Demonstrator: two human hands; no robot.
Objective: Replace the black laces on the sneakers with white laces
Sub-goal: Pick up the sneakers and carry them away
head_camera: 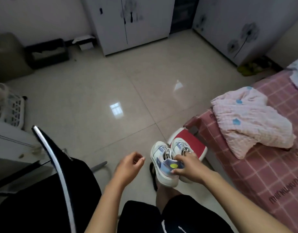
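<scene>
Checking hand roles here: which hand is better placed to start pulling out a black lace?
Left. The left hand is free beside the sneakers; the right hand already grips both at the heels.

Dark embroidered lettering on the pink bedcover edge, too blurred to read

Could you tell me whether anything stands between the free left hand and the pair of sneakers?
Nothing visible does: the left hand hovers beside the white-and-blue low-top sneakers, which the right hand grips by their heels, with only bare floor tile between them.
</scene>
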